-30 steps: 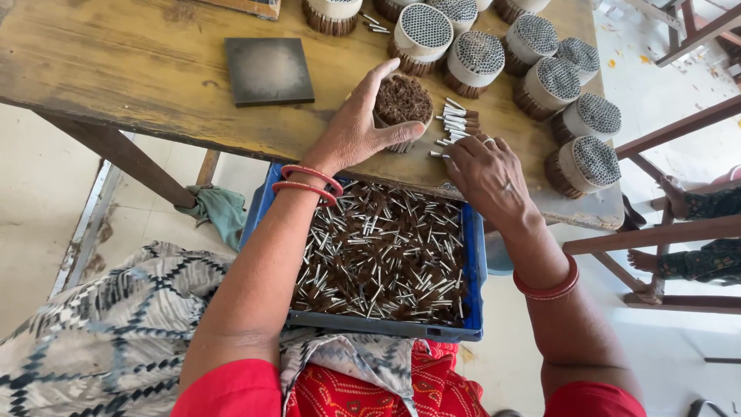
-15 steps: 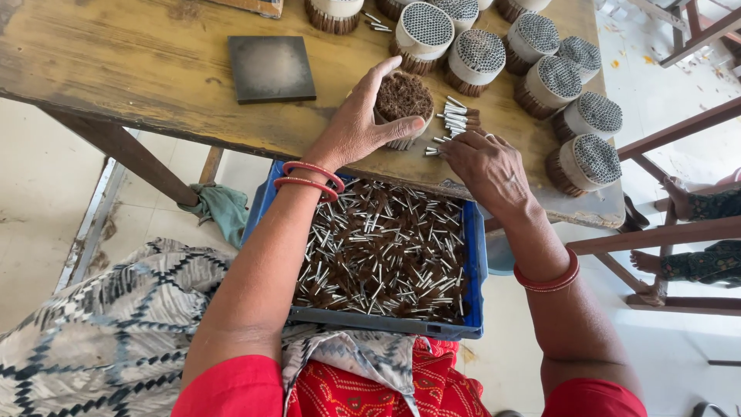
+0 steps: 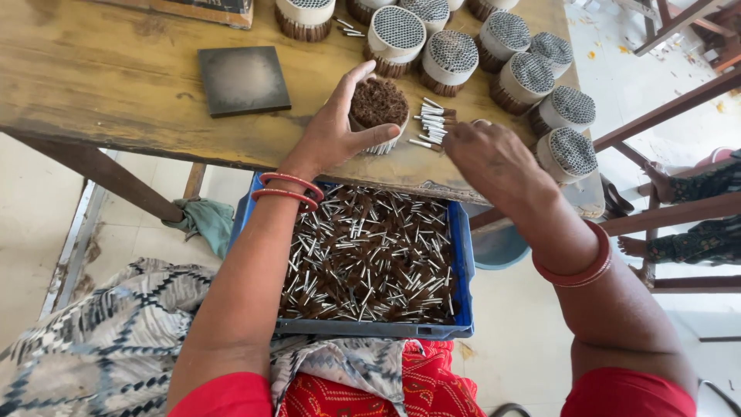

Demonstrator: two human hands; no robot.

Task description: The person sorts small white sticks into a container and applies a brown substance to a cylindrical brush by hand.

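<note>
Nearest me, across my lap, sits the blue tray (image 3: 461, 255), heaped with loose little sticks (image 3: 363, 262), each silver at 1 end and brown at the other, lying every which way. Just past its far rim is the edge of the worn wooden table (image 3: 116, 85).

On that edge my left hand (image 3: 328, 135) is wrapped around the round bundle (image 3: 378, 112), thumb on the near side and fingers curled behind, so it stands upright with its brown ends up. My right hand (image 3: 494, 158) lies just beside it, knuckles toward me, fingers bent down at a small row of sticks (image 3: 431, 123) on the table; whether they have pinched any I cannot tell.

I judge the bundle light but loose: many thin stiff pieces held only by my grip, ready to splay or topple if I ease off. It wants an even squeeze round the side wall, low down, never a lift by the top. The single sticks look slick and small, best nipped near the middle.

Farther back stand 10 or so finished bundles (image 3: 451, 58) banded in pale wrap, and a dark square tile (image 3: 243, 79) off to the left.
</note>
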